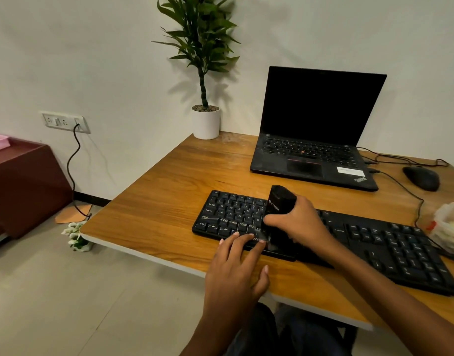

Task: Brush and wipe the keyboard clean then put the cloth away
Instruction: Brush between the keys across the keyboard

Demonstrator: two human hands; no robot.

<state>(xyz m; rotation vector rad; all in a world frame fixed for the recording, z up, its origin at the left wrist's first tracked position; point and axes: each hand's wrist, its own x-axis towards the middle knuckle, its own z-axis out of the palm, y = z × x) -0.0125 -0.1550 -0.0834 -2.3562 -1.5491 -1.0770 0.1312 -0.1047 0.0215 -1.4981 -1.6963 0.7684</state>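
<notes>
A black keyboard (231, 214) lies across the front of the wooden desk (169, 191). My right hand (297, 222) grips a black brush block (281, 201) with white lettering, held upright on the keys near the keyboard's middle; its bristle end is hidden behind my hand. My left hand (236, 263) rests on the keyboard's front edge, fingers spread and fingertips pressing near the space bar. I see no cloth that I can clearly make out.
An open black laptop (310, 152) stands behind the keyboard, a black mouse (421, 177) with cables to its right. A potted plant (206, 122) sits at the desk's back corner. A clear plastic container (449, 227) is at the right edge. A brown cabinet (25, 186) stands left.
</notes>
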